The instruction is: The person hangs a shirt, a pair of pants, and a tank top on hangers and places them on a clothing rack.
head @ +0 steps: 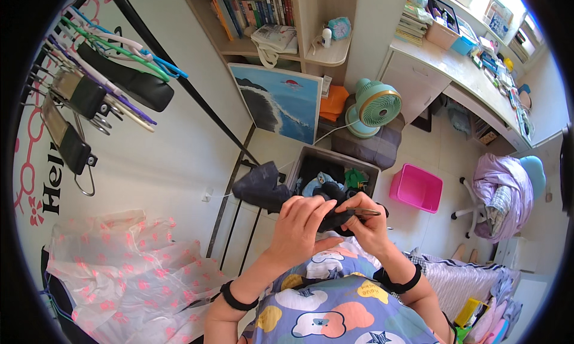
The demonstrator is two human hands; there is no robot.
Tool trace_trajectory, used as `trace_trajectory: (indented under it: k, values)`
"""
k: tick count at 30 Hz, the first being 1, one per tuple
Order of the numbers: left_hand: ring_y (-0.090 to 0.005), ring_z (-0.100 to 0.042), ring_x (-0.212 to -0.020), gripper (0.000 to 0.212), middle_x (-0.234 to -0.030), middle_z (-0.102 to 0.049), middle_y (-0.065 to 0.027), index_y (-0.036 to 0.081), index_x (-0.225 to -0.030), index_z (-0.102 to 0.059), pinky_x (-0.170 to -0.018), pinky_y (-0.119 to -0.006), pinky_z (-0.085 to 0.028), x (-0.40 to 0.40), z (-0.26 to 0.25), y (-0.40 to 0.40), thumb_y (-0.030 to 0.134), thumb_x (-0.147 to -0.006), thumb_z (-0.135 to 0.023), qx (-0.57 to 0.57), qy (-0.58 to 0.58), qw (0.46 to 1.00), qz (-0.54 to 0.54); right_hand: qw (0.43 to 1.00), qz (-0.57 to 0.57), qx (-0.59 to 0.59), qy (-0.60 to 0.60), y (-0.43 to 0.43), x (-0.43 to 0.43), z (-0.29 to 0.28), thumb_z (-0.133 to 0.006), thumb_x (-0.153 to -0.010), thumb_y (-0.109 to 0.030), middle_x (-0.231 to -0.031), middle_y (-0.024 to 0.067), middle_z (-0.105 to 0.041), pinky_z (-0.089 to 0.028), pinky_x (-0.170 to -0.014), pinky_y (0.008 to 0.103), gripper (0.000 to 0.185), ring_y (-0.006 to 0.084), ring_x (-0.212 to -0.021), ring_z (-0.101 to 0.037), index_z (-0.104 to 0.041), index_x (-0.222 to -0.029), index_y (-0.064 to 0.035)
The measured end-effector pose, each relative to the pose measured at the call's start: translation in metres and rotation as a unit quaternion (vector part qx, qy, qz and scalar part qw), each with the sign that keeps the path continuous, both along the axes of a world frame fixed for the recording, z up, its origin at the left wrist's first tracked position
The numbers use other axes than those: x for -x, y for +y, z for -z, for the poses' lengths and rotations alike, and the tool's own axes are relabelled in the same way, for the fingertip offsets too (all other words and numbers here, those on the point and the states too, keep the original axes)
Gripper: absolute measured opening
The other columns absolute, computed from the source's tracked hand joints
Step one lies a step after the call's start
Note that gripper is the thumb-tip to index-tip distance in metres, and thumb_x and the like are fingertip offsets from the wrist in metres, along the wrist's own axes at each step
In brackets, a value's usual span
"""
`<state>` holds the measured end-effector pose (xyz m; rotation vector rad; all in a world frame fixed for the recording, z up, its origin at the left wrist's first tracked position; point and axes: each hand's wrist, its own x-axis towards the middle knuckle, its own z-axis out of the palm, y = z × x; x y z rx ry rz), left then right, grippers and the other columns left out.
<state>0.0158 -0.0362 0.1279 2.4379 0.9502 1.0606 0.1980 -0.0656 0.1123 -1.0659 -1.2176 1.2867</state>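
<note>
Dark cloth (261, 187) sticks out to the left from behind my left hand (301, 227). The fingers of that hand bend over it, while the thumb lies apart, lower down. My right hand (370, 229) pinches a bunched black item (332, 219) between thumb and fingers. A thin metal loop (367, 211) shows at its fingertips; whether it belongs to a hanger I cannot tell. Both hands are close together in front of my chest. Beyond them on the floor is a grey storage bin (379, 176) holding folded dark, light blue and green clothes (356, 178).
Hangers (112, 81) crowd a black clothes rack (179, 75) at left. Printed translucent plastic sheeting (130, 272) lies below it. A pink basin (416, 187), a mint fan (379, 106) on a cushioned stool (381, 142), a leaning painting (280, 104) and a draped swivel chair (502, 196) surround the bin.
</note>
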Motion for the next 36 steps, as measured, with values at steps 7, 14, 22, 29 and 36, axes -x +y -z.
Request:
trace_trajectory:
  k: [7, 14, 22, 29, 36]
  values:
    - [-0.025, -0.066, -0.074, 0.05, -0.096, -0.065, -0.0085, 0.008, -0.124, -0.049, -0.056, -0.032, -0.052, 0.01, 0.002, -0.012, 0.022, -0.081, -0.069, 0.087, -0.014, 0.996, 0.017, 0.987, -0.109, -0.048, -0.109, 0.005, -0.002, -0.016, -0.056, -0.078, 0.008, -0.077, 0.0085, -0.065, -0.05, -0.061, 0.0236, 0.02, 0.0142, -0.064, -0.065, -0.06, -0.097, 0.0014]
    - [-0.0255, -0.066, -0.075, 0.033, -0.092, -0.067, -0.0107, 0.012, -0.115, -0.063, -0.061, -0.031, -0.051, 0.045, -0.023, -0.031, 0.012, -0.082, -0.068, 0.166, -0.124, 0.968, -0.14, 0.947, 0.047, -0.222, -0.229, 0.019, 0.022, -0.031, -0.072, -0.073, 0.002, -0.09, 0.009, -0.061, -0.048, -0.07, 0.0283, 0.028, 0.0181, -0.079, -0.059, -0.058, -0.096, -0.0024]
    - [-0.0187, -0.067, -0.086, 0.021, -0.092, -0.07, -0.0155, -0.002, -0.101, -0.067, -0.074, -0.026, -0.051, 0.115, -0.051, -0.087, 0.001, -0.08, -0.068, 0.148, -0.26, 0.916, -0.267, 0.991, 0.083, -0.055, -0.093, 0.054, 0.016, 0.049, -0.059, -0.091, -0.01, -0.09, 0.0005, -0.054, -0.043, -0.072, 0.0235, 0.014, 0.0083, -0.079, -0.05, -0.053, -0.102, -0.0035]
    - [-0.0127, -0.055, -0.052, 0.024, -0.064, -0.06, -0.0066, 0.0, -0.093, -0.071, -0.046, -0.023, -0.038, 0.137, -0.084, -0.131, -0.002, -0.069, -0.072, 0.087, -0.194, 0.946, -0.244, 0.968, -0.19, -0.007, -0.163, 0.041, 0.106, 0.054, -0.066, -0.085, -0.012, -0.098, 0.0026, -0.061, -0.044, -0.076, 0.026, 0.026, 0.0119, -0.089, -0.055, -0.055, -0.108, -0.0033]
    - [-0.0142, -0.052, -0.045, 0.016, -0.059, -0.059, -0.008, 0.0, -0.083, -0.073, -0.04, -0.023, -0.036, 0.152, -0.089, -0.179, 0.006, -0.068, -0.075, 0.033, -0.167, 0.949, -0.266, 0.945, -0.19, -0.176, -0.202, 0.015, 0.184, 0.053, -0.068, -0.081, -0.008, -0.098, 0.0099, -0.063, -0.046, -0.084, 0.0335, 0.052, 0.0208, -0.097, -0.059, -0.045, -0.127, -0.0055]
